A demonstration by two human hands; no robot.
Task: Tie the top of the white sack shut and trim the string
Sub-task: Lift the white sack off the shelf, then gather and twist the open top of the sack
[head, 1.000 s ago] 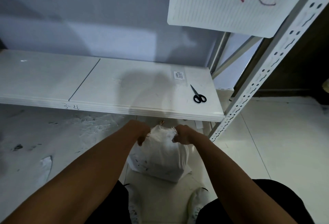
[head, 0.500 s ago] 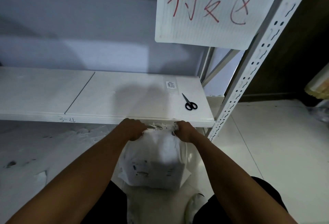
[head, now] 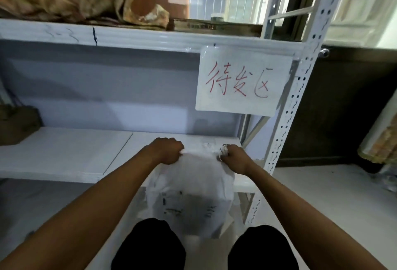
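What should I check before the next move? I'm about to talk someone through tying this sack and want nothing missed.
1. Left hand grip on the top edge of the white woven plastic sack: ok, fist closed on it.
2. Right hand grip on the opposite edge: ok, fist closed on it.
3. Sack mouth gathered into a neck: not ok, stretched flat between the fists.
4. String ready: cannot tell, only frayed white strands show at the right fist.
5. Scissors within reach: cannot tell, none visible on the white shelf board.
6. Sack supported: ok, held between the person's knees.
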